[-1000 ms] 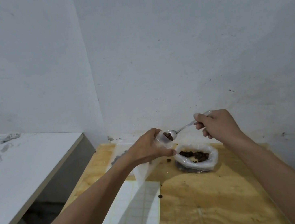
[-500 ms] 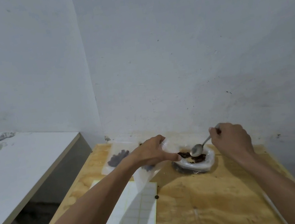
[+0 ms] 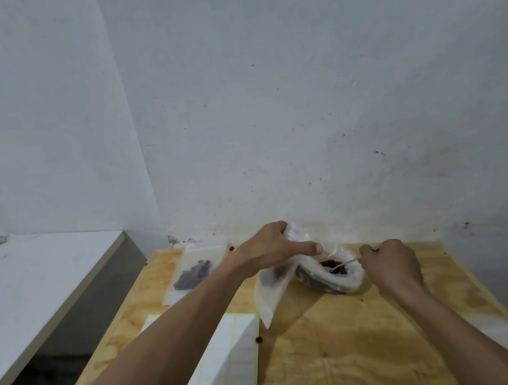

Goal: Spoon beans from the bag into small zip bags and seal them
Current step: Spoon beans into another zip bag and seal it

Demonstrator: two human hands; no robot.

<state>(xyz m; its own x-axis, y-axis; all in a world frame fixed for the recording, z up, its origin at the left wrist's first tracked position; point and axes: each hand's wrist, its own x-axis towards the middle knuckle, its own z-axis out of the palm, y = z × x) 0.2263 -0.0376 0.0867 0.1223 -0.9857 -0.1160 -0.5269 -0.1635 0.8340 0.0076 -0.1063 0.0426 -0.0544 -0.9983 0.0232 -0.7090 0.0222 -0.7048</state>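
Observation:
The clear bean bag (image 3: pixel 351 279) sits open on the plywood table (image 3: pixel 351 358) near the wall, dark beans showing inside. My right hand (image 3: pixel 390 263) grips a metal spoon (image 3: pixel 344 265) whose bowl is down among the beans. My left hand (image 3: pixel 273 248) pinches the top of a small zip bag (image 3: pixel 271 291), which hangs tilted just left of the bean bag with a few beans in it. Another small zip bag (image 3: pixel 194 274) with beans lies flat at the table's far left.
A white gridded sheet (image 3: pixel 226 379) lies on the near left of the table. A loose bean (image 3: pixel 259 340) rests by its edge, another (image 3: pixel 231 248) near the wall. A white counter (image 3: pixel 31 289) stands to the left across a gap. The wall is close behind.
My right hand has brought the spoon down from the small zip bag's mouth and dipped it into the bean bag. My left hand keeps hold of the small bag, now lower.

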